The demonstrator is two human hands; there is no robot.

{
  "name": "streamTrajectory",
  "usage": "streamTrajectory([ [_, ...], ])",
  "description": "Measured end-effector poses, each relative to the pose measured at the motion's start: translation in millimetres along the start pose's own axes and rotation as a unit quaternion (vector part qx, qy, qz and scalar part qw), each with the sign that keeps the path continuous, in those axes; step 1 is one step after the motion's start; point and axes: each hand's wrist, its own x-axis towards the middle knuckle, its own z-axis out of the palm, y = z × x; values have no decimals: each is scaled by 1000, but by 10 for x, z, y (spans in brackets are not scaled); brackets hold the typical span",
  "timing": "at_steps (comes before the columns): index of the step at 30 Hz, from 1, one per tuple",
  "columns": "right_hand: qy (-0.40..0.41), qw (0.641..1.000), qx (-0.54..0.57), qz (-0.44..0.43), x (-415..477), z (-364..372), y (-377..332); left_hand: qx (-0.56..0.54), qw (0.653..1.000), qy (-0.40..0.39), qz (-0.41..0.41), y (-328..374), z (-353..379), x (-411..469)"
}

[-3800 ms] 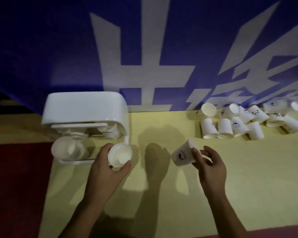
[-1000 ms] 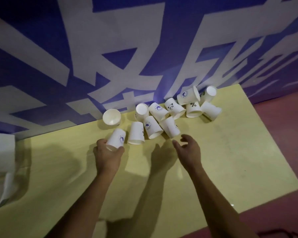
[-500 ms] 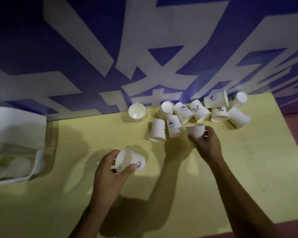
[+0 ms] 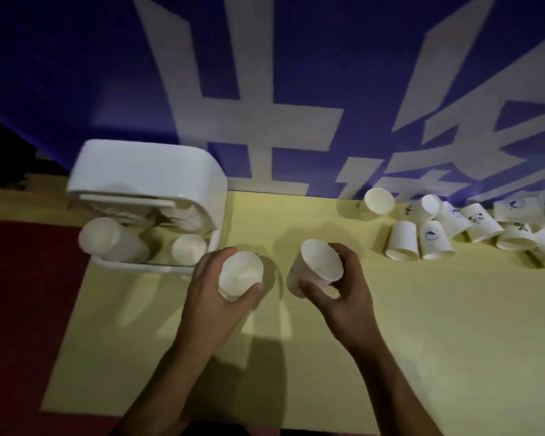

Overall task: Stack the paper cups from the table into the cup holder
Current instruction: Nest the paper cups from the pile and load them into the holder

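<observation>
Each grip is clamped on one paper cup — left hand [image 4: 216,297] on a mouth-up cup [image 4: 240,275], right hand [image 4: 343,297] on a tilted cup [image 4: 317,267] — beside the blurred cup holder [image 4: 145,180], the loose pile [image 4: 472,229] cut off at the desk [image 4: 422,341] edge.

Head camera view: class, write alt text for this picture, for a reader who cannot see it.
Two bare hands each hold one white paper cup above a yellow table: the left hand beside a white cup holder that already holds cups, the right hand near the middle. A loose pile of paper cups lies at the far right, against a blue and white banner.
</observation>
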Motion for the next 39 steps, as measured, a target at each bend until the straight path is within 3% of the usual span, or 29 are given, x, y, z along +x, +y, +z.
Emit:
streamTrajectory([
  [9, 26, 999, -16, -31, -245, 1484, -345, 14, 998, 44, 37, -710, -1028, 395],
  [16, 60, 998, 16, -14, -249, 1741, -366, 43, 999, 8, 32, -1039, -843, 786],
  [23, 103, 993, -58, -14, -69, 1832, -225, 123, 991, -55, 24, -1373, -580, 956],
  [31, 28, 983, -152, -96, 305, 2240, -82, 179, 975, -113, 60, -1509, -573, 1052],
  [36, -52, 972, -215, -76, 399, 2394, 128, 37, 992, -124, -1, -1513, -700, 987],
  [39, -51, 966, -241, -72, 433, 2420, 172, 9, 991, -135, -7, -1534, -716, 978],
])
